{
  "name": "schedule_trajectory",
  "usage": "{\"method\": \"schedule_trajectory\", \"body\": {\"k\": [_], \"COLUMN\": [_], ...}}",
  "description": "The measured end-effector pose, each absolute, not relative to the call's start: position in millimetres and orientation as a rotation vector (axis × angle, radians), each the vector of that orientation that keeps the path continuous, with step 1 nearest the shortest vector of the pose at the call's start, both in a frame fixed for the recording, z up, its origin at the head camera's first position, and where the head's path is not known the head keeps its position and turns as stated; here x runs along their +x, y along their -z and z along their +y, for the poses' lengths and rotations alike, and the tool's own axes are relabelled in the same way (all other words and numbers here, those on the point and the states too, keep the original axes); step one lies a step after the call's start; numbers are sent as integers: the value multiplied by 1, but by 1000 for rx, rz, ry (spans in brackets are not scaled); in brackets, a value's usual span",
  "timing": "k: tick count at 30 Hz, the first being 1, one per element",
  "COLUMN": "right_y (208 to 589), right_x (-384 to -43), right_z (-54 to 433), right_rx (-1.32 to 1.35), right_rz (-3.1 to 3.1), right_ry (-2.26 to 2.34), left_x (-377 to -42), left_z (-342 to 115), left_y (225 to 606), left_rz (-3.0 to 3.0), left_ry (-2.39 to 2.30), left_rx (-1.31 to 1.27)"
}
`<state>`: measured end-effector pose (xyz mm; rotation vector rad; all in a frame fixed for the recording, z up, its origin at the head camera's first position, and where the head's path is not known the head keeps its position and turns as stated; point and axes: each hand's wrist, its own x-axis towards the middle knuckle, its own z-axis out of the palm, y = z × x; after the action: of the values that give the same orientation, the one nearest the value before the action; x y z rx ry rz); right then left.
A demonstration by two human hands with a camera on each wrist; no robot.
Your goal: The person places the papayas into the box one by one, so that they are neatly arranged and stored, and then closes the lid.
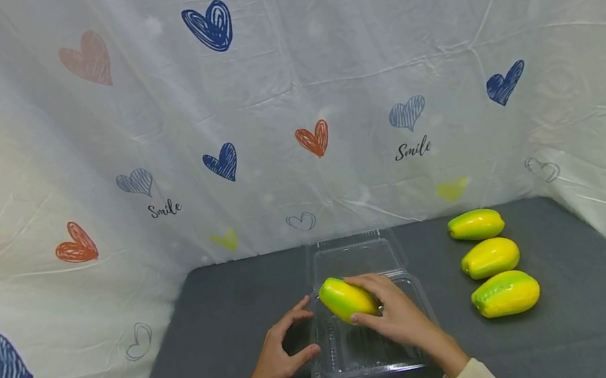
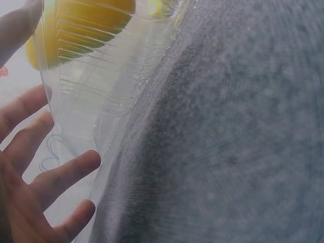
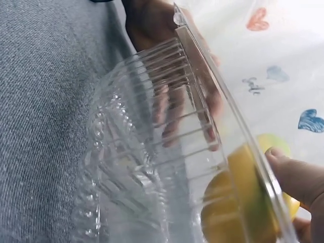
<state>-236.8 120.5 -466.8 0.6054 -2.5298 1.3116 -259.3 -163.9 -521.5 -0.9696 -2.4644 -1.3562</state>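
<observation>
In the head view a clear plastic clamshell box (image 1: 381,360) lies on the dark grey cloth, its lid (image 1: 355,259) folded back toward the rear. My right hand (image 1: 394,312) grips a yellow-green papaya (image 1: 345,299) between thumb and fingers over the box's base. Through the clear wall (image 3: 152,167) in the right wrist view, part of that papaya (image 3: 228,202) shows yellow. At the box's left side is my left hand (image 1: 280,342), fingers spread and nothing in its grasp. Its fingertips (image 2: 91,159) are right by the clear side wall in the left wrist view.
Three more papayas lie in a column to the right of the box: a far one (image 1: 476,225), a middle one (image 1: 491,257) and a near one (image 1: 505,294). A white curtain (image 1: 347,91) printed with hearts encloses the table (image 1: 220,306) behind and at both sides.
</observation>
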Motion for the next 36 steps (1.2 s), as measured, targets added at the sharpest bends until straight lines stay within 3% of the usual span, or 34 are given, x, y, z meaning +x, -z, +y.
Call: {"method": "schedule_trajectory", "body": {"k": [36], "right_y": [476], "right_x": [-244], "right_z": [95], "right_rx": [600], "right_rz": [-2644], "right_ry": [-1222], "left_x": [-258], "left_z": [-164], "left_y": [521], "left_rz": [-2502], "left_ry": [1390], "left_rx": [-935]}}
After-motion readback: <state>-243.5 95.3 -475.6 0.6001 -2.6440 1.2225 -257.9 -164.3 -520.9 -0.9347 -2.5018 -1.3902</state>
